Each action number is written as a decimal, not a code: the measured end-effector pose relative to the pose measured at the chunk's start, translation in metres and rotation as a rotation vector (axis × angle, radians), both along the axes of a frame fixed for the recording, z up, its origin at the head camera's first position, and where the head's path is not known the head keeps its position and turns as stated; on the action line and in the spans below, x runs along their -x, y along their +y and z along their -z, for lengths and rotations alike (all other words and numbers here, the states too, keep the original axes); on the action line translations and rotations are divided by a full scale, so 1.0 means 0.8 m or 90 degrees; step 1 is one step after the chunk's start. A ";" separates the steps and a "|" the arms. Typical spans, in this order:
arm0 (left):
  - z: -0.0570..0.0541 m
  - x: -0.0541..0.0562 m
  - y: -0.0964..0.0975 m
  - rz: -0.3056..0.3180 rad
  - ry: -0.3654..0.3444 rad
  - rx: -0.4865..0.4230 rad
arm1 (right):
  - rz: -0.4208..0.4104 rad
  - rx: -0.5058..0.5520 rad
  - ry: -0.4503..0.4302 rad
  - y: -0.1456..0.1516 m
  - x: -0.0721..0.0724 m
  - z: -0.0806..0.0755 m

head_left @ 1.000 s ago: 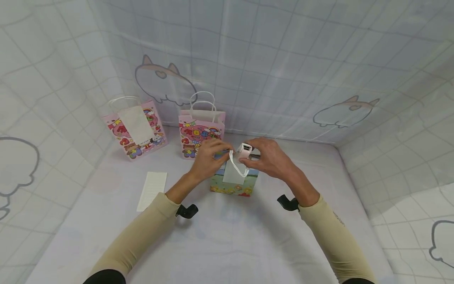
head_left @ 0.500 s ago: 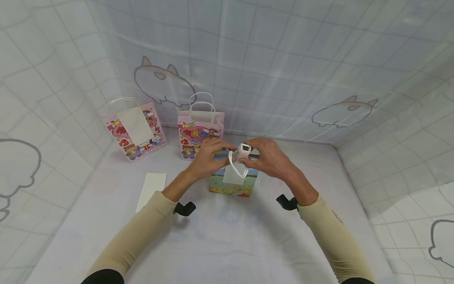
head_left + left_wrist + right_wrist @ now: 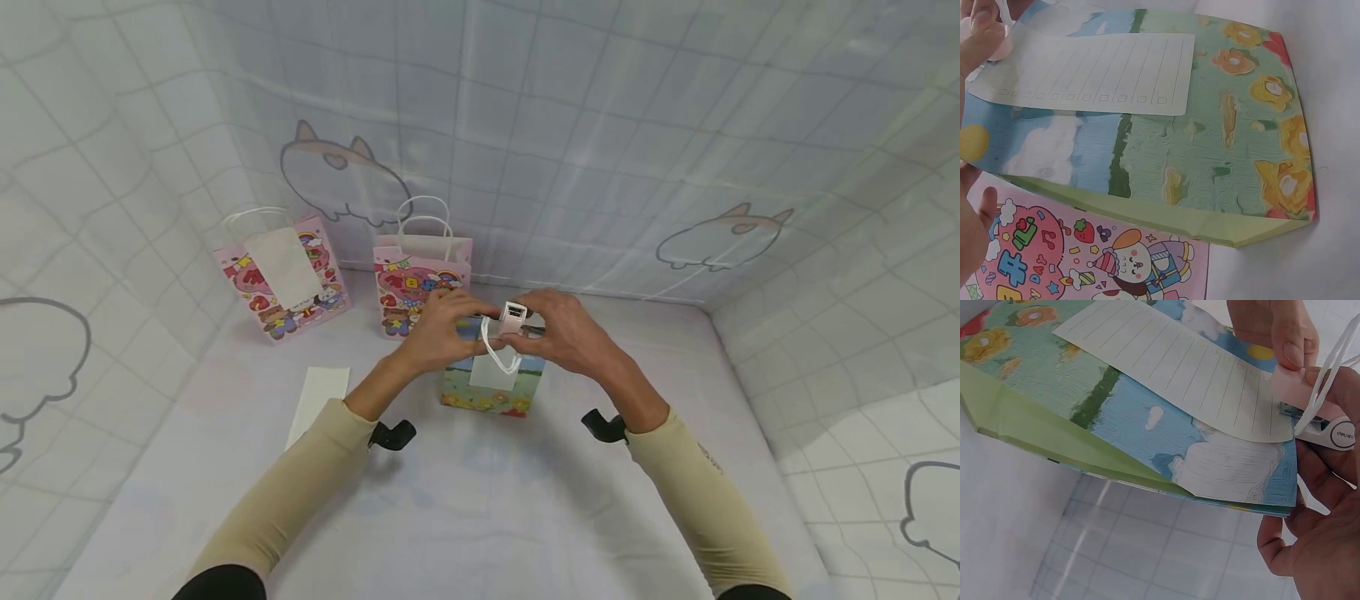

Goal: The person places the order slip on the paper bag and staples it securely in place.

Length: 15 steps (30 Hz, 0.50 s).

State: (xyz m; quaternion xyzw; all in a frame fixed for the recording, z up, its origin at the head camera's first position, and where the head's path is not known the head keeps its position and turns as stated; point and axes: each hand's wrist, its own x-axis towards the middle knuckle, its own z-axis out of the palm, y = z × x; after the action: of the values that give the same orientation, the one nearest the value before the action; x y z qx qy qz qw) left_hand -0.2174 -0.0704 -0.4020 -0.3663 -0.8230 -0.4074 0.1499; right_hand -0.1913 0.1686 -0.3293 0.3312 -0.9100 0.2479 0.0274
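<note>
A flower-printed green and blue paper bag (image 3: pixel 457 387) stands between my hands, a lined white card (image 3: pixel 491 373) against its front. My right hand (image 3: pixel 566 329) holds a small pink and white stapler (image 3: pixel 1297 390) at the bag's top edge, over the card's upper end. White cord handles (image 3: pixel 498 358) hang across the stapler. My left hand (image 3: pixel 435 333) grips from the other side, its thumb on the stapler's pink top in the right wrist view. Its other fingers are partly hidden behind the bag. Whether a staple is in the card cannot be seen.
Two pink cartoon-printed paper bags stand behind: one bag (image 3: pixel 330 287) leans at far left with a white card on its front, another bag (image 3: pixel 390 279) is just left of centre. A loose lined card (image 3: pixel 322 392) lies beside my left forearm. A printed curtain (image 3: pixel 570 167) hangs behind.
My left thumb has closed in on the stapler, narrowing the gap to my right thumb. The stapler and bag stay at nearly the same place; the view has shifted slightly.
</note>
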 end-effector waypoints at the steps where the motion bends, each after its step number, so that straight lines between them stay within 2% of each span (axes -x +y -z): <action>1: 0.000 0.001 0.001 -0.001 0.004 0.003 | 0.003 0.000 -0.001 0.000 0.000 0.000; 11: -0.003 0.002 0.003 -0.016 0.050 0.041 | 0.010 0.012 -0.032 0.002 0.001 0.004; 15: -0.002 0.002 0.003 -0.021 0.070 0.042 | 0.005 0.007 -0.028 0.002 0.003 0.006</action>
State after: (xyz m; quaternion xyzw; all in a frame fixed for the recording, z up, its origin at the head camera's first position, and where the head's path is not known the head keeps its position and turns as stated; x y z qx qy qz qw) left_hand -0.2194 -0.0678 -0.4003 -0.3794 -0.8325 -0.3566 0.1894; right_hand -0.1937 0.1704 -0.3342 0.3219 -0.9104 0.2598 0.0105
